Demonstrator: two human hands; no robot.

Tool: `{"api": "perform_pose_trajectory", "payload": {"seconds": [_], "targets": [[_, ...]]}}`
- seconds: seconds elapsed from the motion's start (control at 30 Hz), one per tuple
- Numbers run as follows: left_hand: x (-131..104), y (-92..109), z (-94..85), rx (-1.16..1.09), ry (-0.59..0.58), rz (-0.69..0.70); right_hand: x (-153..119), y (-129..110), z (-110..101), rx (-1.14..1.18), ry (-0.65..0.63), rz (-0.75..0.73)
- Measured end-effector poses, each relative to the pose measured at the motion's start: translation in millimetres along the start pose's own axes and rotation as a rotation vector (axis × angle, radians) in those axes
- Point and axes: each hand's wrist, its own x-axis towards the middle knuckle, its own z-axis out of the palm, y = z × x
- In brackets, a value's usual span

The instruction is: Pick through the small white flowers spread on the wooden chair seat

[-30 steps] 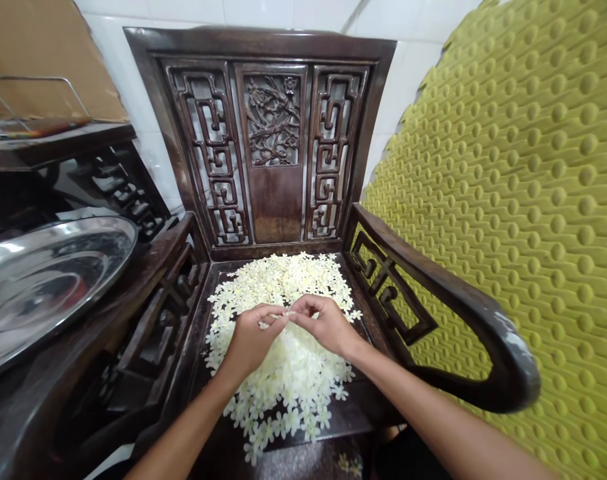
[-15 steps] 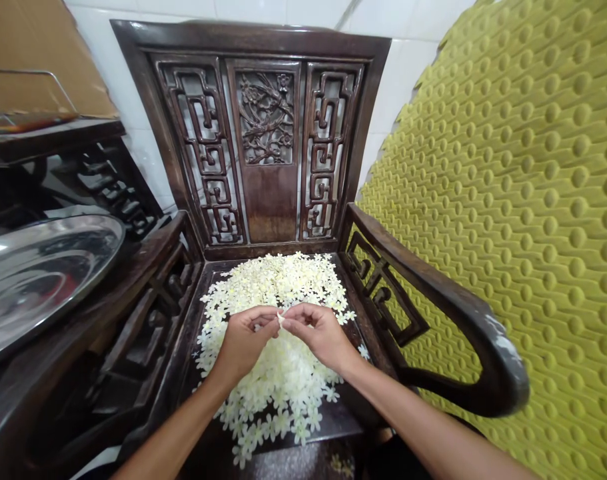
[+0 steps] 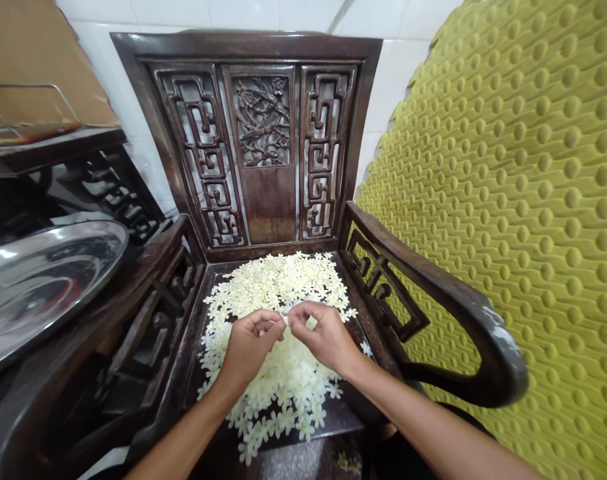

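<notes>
Over the heap of pale yellow-white, star-shaped flowers (image 3: 283, 283), my two hands meet fingertip to fingertip. A tiny whitish flower piece (image 3: 284, 320) shows between them, too small to make out in full. My left hand (image 3: 253, 337) pinches it from the left with thumb and forefinger. From the other side, my right hand (image 3: 322, 331) has its thumb and fingers pressed together at the same piece. The flowers lie spread over the seat of a dark carved wooden chair (image 3: 270, 200), and both forearms cross its front part.
Carved armrests flank the seat, the right one (image 3: 453, 293) standing before a yellow-green bumpy mat (image 3: 523, 173). A shiny round metal tray (image 3: 98, 267) sits by the left armrest. Behind it are dark carved furniture (image 3: 58, 147) and brown cardboard (image 3: 28, 53). One loose flower (image 3: 366, 348) lies apart at the right.
My fingertips have shifted slightly right, and the small white piece between them shows less. The whole view has tilted a little; the flower heap looks the same.
</notes>
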Motion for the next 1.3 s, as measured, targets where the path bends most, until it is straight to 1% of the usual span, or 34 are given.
{"api": "perform_pose_trajectory", "payload": {"seconds": [0.13,0.23,0.3,0.4,0.57,0.73,0.87,0.93,1.07,1.13,1.3], "targets": [[-4,2,-4.8,-0.011,-0.005,-0.045,4,-2,2,-0.11,0.051,-0.09],[-5,3,-7.5,-0.017,-0.011,-0.104,4,-2,4,-0.137,0.048,-0.116],[-5,4,-7.8,-0.025,-0.018,-0.106,4,-1,5,-0.136,0.037,-0.115],[-4,8,-6.8,-0.047,-0.037,-0.077,3,0,4,-0.079,0.034,-0.072],[0,7,-7.4,-0.082,-0.061,-0.11,6,1,4,0.096,0.035,0.034],[3,3,-11.0,-0.095,-0.072,-0.107,6,2,6,0.19,0.032,0.058],[2,6,-10.5,-0.074,-0.057,-0.124,5,3,9,0.19,0.021,0.063],[2,8,-9.9,-0.076,-0.013,-0.13,6,6,9,0.168,0.031,0.076],[4,9,-9.9,-0.051,0.069,-0.115,10,12,4,0.14,0.096,0.134],[5,9,-10.0,-0.029,0.066,-0.094,12,13,1,0.15,0.102,0.141],[3,8,-8.6,-0.017,-0.008,-0.059,9,6,1,0.131,0.056,0.085]]}}
